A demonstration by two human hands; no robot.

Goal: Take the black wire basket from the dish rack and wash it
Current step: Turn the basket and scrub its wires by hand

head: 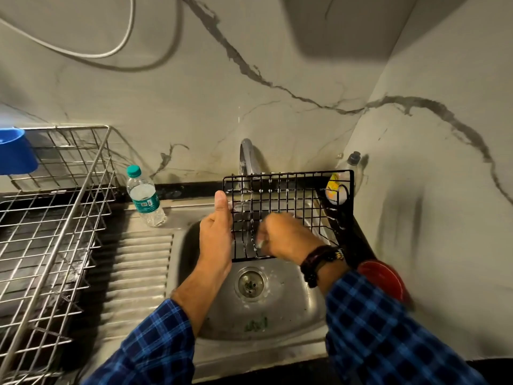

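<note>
The black wire basket [299, 190] stands tilted over the steel sink [291, 309], below the tap [247, 157]. White foam dots its wires. My left hand [216, 232] grips the basket's left edge, thumb pointing up along the frame. My right hand [286, 236] is curled and blurred against the basket's grid near its lower middle; whatever it holds is hidden by the fingers. The steel dish rack [55, 218] stands at the left on the counter.
A water bottle [144, 195] with a green cap stands on the ribbed drainboard [136, 273]. A blue bowl [14, 151] sits in the rack's far corner. A soap bottle [352, 165] stands behind the basket, a red object [383, 279] at the right. Walls close in behind and right.
</note>
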